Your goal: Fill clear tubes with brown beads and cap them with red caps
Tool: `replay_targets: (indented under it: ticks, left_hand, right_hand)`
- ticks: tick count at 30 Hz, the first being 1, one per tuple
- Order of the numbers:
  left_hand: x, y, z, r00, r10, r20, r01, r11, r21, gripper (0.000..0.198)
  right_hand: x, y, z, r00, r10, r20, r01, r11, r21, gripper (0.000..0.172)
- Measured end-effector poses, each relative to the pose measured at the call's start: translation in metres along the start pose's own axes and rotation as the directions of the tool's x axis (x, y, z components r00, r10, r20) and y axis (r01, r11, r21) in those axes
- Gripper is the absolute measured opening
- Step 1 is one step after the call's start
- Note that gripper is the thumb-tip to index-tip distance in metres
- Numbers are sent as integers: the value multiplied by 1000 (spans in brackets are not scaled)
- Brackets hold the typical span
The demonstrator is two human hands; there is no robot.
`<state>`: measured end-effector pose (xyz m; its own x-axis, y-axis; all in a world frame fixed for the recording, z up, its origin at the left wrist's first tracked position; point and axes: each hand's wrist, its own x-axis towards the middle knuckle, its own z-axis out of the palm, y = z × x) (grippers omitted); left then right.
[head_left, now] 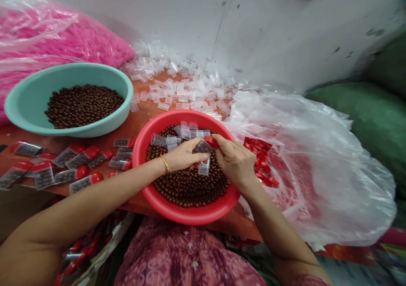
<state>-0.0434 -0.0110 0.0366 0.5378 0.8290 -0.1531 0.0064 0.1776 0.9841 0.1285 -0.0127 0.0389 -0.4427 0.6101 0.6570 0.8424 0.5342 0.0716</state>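
Note:
A red bowl (pixel 158 195) in front of me holds small brown balls (pixel 187 186) and several empty clear tubes (pixel 185 133). Over it, my left hand (pixel 184 155) grips a clear tube filled with brown balls (pixel 202 147); a second clear tube (pixel 204 166) hangs below the fingers. My right hand (pixel 234 161) pinches a red cap (pixel 211 141) against the end of that filled tube. Both hands are closed and touch each other above the balls.
A teal bowl of brown balls (pixel 82 105) stands at the left. Filled red-capped tubes (pixel 63 167) lie on the wooden table (pixel 133 123). Empty clear tubes (pixel 180 85) pile by the wall. A clear bag holds red caps (pixel 261 161). A bag of pink pieces (pixel 47 40) lies far left.

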Motion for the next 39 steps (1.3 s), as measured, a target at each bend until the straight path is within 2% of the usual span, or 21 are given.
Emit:
replay_targets:
  ticks: [3, 5, 11, 16, 22, 27, 29, 33, 35, 39]
  left_hand:
    - [0, 0, 1, 1000, 9, -26, -8, 999, 40, 20]
    - [-1, -1, 1, 999, 29, -37, -29, 999, 21, 19]
    - [0, -2, 2, 990, 118, -71, -113, 991, 77, 17]
    - [2, -3, 7, 965, 227, -129, -210, 969, 128, 15]
    - [1, 0, 5, 985, 152, -75, -150, 988, 31, 21]
    - [1, 0, 3, 962, 226, -154, -221, 974, 47, 27]
    - [1, -1, 4, 962, 219, -164, -215, 976, 43, 29]
    - [1, -2, 7, 989, 138, -56, -139, 990, -19, 37]
    - [1, -2, 8, 990, 141, -31, -142, 989, -29, 40]
    - [-1, 0, 8, 990, 131, -54, -132, 991, -23, 41]
  right_hand:
    - [-1, -5, 1, 994, -102, -38, 97, 989, -115, 29]
    - [-2, -6, 2, 991, -125, -39, 121, 988, -99, 31]
    - [-8, -6, -1, 996, -88, -12, 88, 963, 256, 41]
    - [-16, -14, -6, 999, -49, -7, 49, 948, 314, 54]
    - [-11, -19, -7, 999, -37, 7, 33, 942, 333, 60]
    - [-15, -27, 2, 998, 28, -48, -4, 896, 445, 63]
    - [-18, -27, 3, 996, 81, -24, -58, 862, 504, 60]
    - [-16, -18, -3, 987, 149, 65, -159, 815, 557, 48]
    - [-13, -16, -8, 990, 131, 48, -136, 827, 545, 48]
    - [-15, -23, -8, 999, 36, 10, -36, 861, 507, 57]
